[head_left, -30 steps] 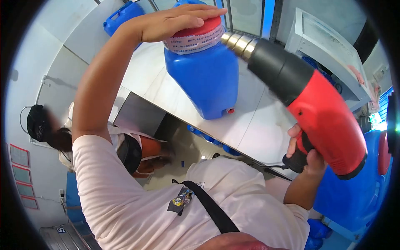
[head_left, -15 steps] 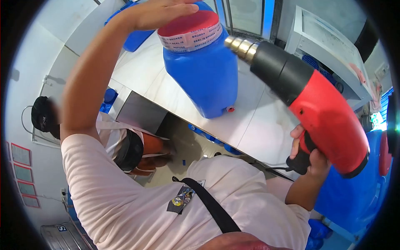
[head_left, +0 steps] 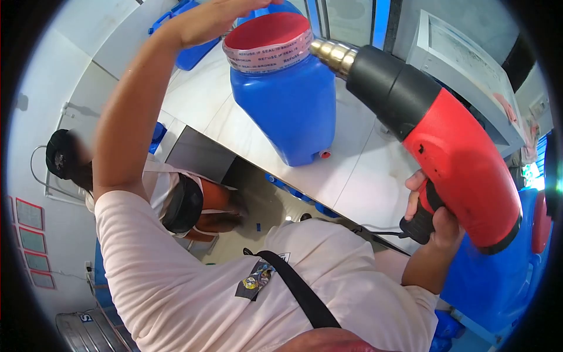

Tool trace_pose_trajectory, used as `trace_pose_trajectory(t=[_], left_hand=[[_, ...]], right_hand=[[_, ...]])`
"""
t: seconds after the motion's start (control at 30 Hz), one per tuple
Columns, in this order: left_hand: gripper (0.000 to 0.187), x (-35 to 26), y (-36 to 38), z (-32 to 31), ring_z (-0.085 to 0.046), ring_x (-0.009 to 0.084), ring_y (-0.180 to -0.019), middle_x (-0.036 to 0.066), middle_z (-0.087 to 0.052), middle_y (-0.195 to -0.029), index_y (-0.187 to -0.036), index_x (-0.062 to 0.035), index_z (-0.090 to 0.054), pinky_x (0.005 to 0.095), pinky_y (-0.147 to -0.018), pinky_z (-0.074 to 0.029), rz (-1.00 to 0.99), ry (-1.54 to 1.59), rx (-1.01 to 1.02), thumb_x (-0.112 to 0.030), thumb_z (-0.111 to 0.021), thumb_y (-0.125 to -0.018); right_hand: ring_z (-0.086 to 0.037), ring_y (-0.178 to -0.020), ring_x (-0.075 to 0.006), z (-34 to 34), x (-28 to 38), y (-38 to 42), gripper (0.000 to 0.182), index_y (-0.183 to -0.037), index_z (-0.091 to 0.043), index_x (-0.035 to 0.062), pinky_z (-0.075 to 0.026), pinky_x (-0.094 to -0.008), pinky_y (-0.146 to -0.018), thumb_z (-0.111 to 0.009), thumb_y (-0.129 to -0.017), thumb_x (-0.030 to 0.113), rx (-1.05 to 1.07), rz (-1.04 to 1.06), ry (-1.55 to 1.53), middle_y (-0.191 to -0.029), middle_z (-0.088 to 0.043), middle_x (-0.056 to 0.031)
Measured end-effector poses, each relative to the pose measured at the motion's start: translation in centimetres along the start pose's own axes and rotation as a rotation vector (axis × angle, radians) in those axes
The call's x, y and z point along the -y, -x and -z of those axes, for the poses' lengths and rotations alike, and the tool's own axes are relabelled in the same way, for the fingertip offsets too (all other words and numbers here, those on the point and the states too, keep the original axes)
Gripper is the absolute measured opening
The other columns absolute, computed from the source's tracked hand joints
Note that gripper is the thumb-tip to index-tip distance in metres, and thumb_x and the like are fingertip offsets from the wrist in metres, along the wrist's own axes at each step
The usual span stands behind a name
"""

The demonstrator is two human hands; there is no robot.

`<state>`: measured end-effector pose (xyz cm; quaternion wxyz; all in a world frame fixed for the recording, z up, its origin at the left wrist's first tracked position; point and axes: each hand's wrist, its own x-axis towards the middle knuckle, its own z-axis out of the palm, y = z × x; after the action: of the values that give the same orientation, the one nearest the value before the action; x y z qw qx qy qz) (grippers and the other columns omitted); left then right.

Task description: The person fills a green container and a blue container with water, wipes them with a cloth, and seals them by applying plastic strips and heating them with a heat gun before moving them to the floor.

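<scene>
A blue plastic water container (head_left: 287,105) stands on the white tiled counter, with a small red spigot fitting (head_left: 324,154) low on its side. Around its red cap (head_left: 267,30) sits a clear printed seal band (head_left: 270,57) reading "REFUSE IF SEAL IS BROKEN". My left hand (head_left: 214,19) is open at the cap's far left edge, fingers stretched out and partly cut off by the frame. In my right hand (head_left: 434,214) is a red and black heat gun (head_left: 463,158), gripped by its handle. Its metal nozzle points at the right side of the band, very close to it.
Another person (head_left: 170,193) in a black cap is at the left. More blue containers (head_left: 492,276) stand at the right, and another blue one (head_left: 196,56) lies behind on the counter (head_left: 358,152). A white cabinet (head_left: 463,76) is at the back right. The heat gun's cord (head_left: 381,233) trails along the counter edge.
My left hand has lifted off the cap toward the upper left. The heat gun's nozzle has come slightly up and left, nearer the band. The band's printing shows at a different angle.
</scene>
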<state>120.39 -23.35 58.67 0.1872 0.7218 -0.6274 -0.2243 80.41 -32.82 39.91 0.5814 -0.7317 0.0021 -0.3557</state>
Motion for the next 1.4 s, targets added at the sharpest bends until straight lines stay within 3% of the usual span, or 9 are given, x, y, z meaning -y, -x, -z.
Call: trace_pose_trajectory(t=[0.47, 0.53, 0.73, 0.87, 0.97, 1.07, 1.13, 1.3, 1.4], left_hand=[[0.063, 2.9, 0.3, 0.9, -0.048, 0.0229, -0.120, 0.013, -0.051, -0.133, -0.155, -0.0102, -0.030, 0.0355, -0.104, -0.036, 0.059, -0.049, -0.043, -0.050, -0.031, -0.106], [0.064, 2.9, 0.5, 0.6, -0.045, 0.0254, -0.128, 0.016, -0.047, -0.141, -0.154, -0.0095, -0.030, 0.0372, -0.109, -0.034, -0.155, -0.001, -0.116, -0.051, -0.031, -0.105], [0.067, 1.2, 0.3, -0.1, -0.033, 0.0302, -0.142, 0.018, -0.034, -0.155, -0.154, -0.0065, -0.028, 0.0426, -0.119, -0.023, -0.256, -0.130, -0.053, -0.052, -0.029, -0.105], [0.070, -0.4, 0.7, -1.3, -0.032, 0.0313, -0.143, 0.018, -0.032, -0.156, -0.155, -0.0055, -0.026, 0.0431, -0.119, -0.022, -0.218, -0.111, 0.024, -0.054, -0.027, -0.104], [0.077, -1.5, 2.0, -2.0, -0.020, 0.0341, -0.148, 0.019, -0.022, -0.160, -0.156, -0.0090, -0.023, 0.0460, -0.121, -0.016, 0.037, -0.227, 0.023, -0.062, -0.019, -0.101], [0.078, -1.7, 2.1, -1.1, -0.019, 0.0346, -0.148, 0.020, -0.023, -0.160, -0.156, -0.0086, -0.024, 0.0472, -0.121, -0.015, -0.024, -0.307, 0.002, -0.063, -0.019, -0.101], [0.079, -1.7, 2.2, -0.6, -0.019, 0.0352, -0.148, 0.020, -0.023, -0.159, -0.156, -0.0082, -0.024, 0.0485, -0.121, -0.014, -0.094, -0.397, -0.018, -0.064, -0.020, -0.100], [0.076, -1.3, -0.4, -1.8, -0.022, 0.0367, -0.147, 0.021, -0.026, -0.158, -0.155, -0.0059, -0.026, 0.0499, -0.120, -0.015, -0.250, -0.430, 0.100, -0.058, -0.027, -0.100], [0.073, -0.2, -1.3, -2.6, -0.023, 0.0367, -0.146, 0.023, -0.027, -0.157, -0.155, -0.0051, -0.026, 0.0477, -0.120, -0.017, -0.086, -0.416, 0.025, -0.053, -0.028, -0.100]], right_hand=[[-0.060, -0.058, -0.0183, -0.6, 0.0, 0.0, 0.070, -0.133, -0.041, -0.0129, -0.048, -0.0279, -0.053, -0.057, -0.097, 0.044, 0.035, 0.073, 0.055, -0.107, -0.062, -0.0240], [-0.060, -0.059, -0.0180, -1.2, 0.6, -0.4, 0.070, -0.133, -0.041, -0.0128, -0.048, -0.0280, -0.053, -0.057, -0.097, 0.045, 0.096, 0.120, 0.075, -0.106, -0.062, -0.0235], [-0.060, -0.059, -0.0179, -2.8, 1.2, -0.7, 0.073, -0.132, -0.042, -0.0128, -0.049, -0.0283, -0.054, -0.059, -0.095, 0.048, 0.031, 0.025, 0.037, -0.106, -0.062, -0.0221], [-0.059, -0.058, -0.0173, -3.5, 2.6, -1.1, 0.074, -0.130, -0.043, -0.0132, -0.048, -0.0279, -0.052, -0.062, -0.092, 0.048, -0.142, -0.006, -0.029, -0.105, -0.062, -0.0214], [-0.059, -0.059, -0.0165, -2.7, 2.7, 0.2, 0.069, -0.123, -0.050, -0.0109, -0.048, -0.0274, -0.053, -0.062, -0.093, 0.050, -0.211, -0.050, -0.026, -0.104, -0.063, -0.0190], [-0.059, -0.061, -0.0155, -1.7, 2.0, 1.2, 0.065, -0.116, -0.057, -0.0081, -0.046, -0.0270, -0.055, -0.061, -0.094, 0.053, -0.126, -0.040, 0.085, -0.098, -0.064, -0.0144], [-0.060, -0.060, -0.0169, -1.4, 0.9, 1.1, 0.073, -0.130, -0.044, -0.0146, -0.046, -0.0263, -0.053, -0.061, -0.092, 0.046, 0.124, 0.173, 0.178, -0.107, -0.062, -0.0231], [-0.059, -0.060, -0.0173, -0.4, 0.5, 0.8, 0.073, -0.133, -0.042, -0.0140, -0.048, -0.0282, -0.056, -0.061, -0.093, 0.044, -0.093, -0.037, 0.010, -0.107, -0.062, -0.0232], [-0.059, -0.061, -0.0170, 0.6, -0.9, 2.5, 0.072, -0.133, -0.042, -0.0136, -0.048, -0.0273, -0.053, -0.061, -0.093, 0.043, -0.052, -0.046, -0.045, -0.107, -0.062, -0.0227]])
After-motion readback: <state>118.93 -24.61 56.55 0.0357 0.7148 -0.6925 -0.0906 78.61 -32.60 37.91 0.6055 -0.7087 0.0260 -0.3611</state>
